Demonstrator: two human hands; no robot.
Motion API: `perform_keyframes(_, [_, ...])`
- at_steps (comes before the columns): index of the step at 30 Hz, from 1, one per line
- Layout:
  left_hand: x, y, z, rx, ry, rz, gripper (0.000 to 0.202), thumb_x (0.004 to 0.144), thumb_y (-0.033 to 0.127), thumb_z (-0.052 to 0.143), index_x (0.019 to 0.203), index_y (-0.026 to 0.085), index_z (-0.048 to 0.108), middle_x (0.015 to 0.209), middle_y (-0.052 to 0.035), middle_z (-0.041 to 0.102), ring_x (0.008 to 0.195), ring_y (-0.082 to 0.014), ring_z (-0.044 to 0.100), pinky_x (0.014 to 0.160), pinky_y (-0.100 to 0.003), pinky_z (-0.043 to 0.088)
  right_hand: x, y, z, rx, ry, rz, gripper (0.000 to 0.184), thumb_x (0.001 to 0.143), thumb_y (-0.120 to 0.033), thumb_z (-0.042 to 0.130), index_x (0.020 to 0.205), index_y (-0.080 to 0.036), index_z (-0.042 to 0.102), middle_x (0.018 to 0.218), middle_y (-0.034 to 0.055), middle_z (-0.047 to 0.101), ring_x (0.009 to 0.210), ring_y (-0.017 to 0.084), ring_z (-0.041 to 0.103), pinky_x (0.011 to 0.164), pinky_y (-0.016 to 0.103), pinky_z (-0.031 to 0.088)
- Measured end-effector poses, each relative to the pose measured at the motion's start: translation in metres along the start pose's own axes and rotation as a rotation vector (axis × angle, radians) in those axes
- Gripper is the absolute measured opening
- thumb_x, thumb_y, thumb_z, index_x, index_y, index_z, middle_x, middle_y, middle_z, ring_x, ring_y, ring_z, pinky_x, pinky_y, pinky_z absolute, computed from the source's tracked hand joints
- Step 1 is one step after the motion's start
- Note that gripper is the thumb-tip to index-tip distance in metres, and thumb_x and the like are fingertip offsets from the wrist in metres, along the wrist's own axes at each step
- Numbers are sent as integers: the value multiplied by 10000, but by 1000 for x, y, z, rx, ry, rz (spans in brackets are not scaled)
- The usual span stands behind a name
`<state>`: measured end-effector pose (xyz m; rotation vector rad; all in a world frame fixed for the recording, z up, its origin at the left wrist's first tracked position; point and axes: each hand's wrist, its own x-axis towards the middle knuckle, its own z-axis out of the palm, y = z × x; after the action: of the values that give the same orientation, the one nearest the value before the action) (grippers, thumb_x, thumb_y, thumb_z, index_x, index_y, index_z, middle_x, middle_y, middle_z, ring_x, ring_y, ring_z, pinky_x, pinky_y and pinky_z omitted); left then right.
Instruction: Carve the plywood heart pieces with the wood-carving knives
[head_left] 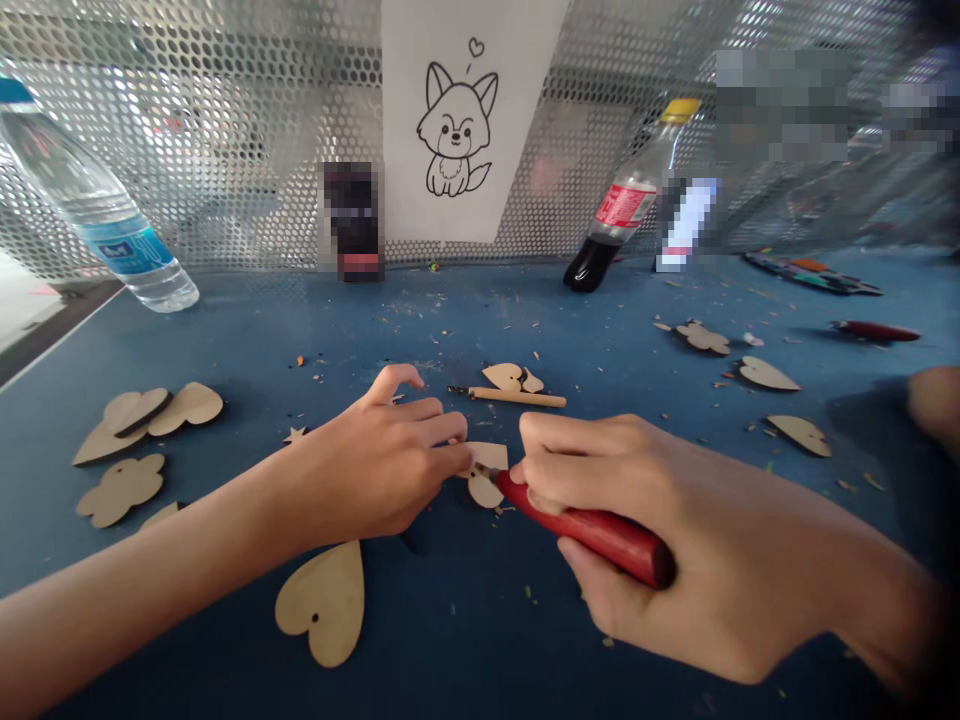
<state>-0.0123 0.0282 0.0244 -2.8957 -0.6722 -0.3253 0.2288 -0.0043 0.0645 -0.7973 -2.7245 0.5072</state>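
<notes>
One wooden cutout (484,490), left hand (375,465); one red-handled knife (592,530), right hand (697,530).

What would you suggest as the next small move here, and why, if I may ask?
I'd probably ease the red-handled carving knife slowly with the right hand, the left hand holding the small wooden cutout firm, because the blade tip sits at the cutout, close to the fingertips.
</notes>
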Motion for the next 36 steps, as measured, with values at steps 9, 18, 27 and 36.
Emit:
perform_keyframes(9, [-1,1,2,9,4,-5,240,886,90,480,962,214,670,966,-10,686,815,-170,628,1021,-445,259,-5,0,-2,43,-42,84,272,693,-83,658,892,-231,546,852,16,577,669,154,564,582,297,477])
perform_keyframes(18, [-2,1,6,12,6,-11,220,898,119,491,978,211,673,966,-15,670,783,-176,600,993,-461,267,3,7,1,105,96,28,245,714,-123,699,858,-216,523,811,14,597,705,161,577,650,312,497])
perform_keyframes(27, [-1,1,5,-82,13,-51,219,906,108,497,1001,198,673,986,-18,669,875,-188,623,1020,-456,254,14,31,25,424,302,184,159,861,-289,681,919,-214,553,741,-25,585,548,109,527,497,259,425])
perform_keyframes(36, [-1,7,7,-286,-4,-224,136,870,164,532,907,207,655,971,3,647,868,-179,625,1033,-446,254,18,31,37,440,123,317,172,902,-366,599,823,-213,593,724,-17,596,614,129,503,593,283,406])
